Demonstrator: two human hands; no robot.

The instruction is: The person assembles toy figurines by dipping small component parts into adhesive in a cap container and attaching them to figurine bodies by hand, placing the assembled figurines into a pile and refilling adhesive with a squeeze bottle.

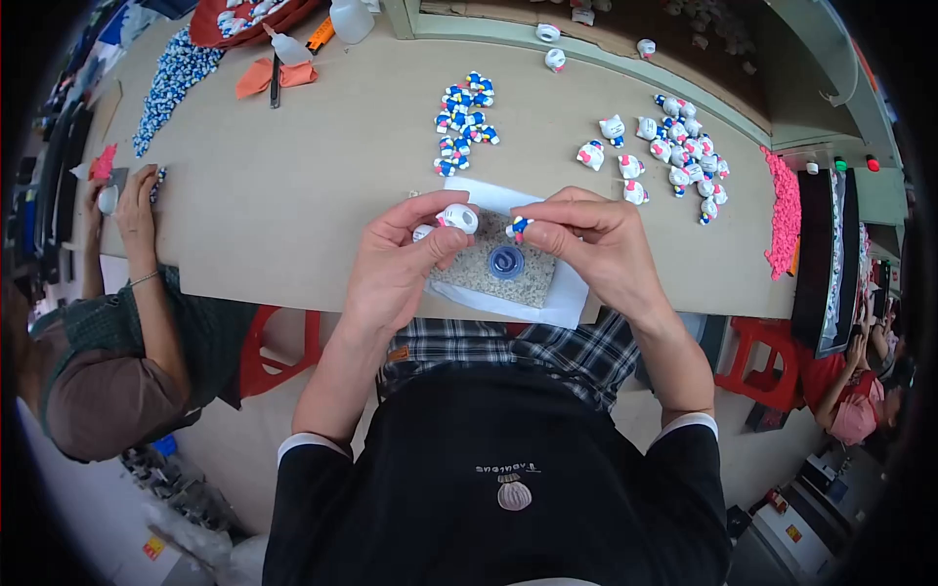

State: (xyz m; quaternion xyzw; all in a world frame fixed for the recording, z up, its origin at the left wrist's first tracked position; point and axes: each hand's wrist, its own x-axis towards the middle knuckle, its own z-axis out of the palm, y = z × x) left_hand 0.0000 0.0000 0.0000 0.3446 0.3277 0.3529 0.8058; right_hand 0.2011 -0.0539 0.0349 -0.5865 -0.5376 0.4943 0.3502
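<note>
My left hand (403, 244) is closed on a white toy cat head (457, 221) whose round dark opening faces right. Another small white piece (422, 232) shows between the fingers of the same hand. In a pinch, my right hand (591, 234) holds a small blue-and-white toy figure body (517, 227), a short gap from the head. Below both hands lies a speckled stone slab (528, 285) on white paper (567, 301). On the slab stands a small round dish (505, 262) that looks blue inside.
Beyond my hands lie a cluster of blue-and-white bodies (459, 122) and, farther right, a pile of cat figures (689, 156). Pink pieces (782, 210) line the right edge. A shelf (606, 44) borders the back. At left, a co-worker's hand (139, 210) rests on the table.
</note>
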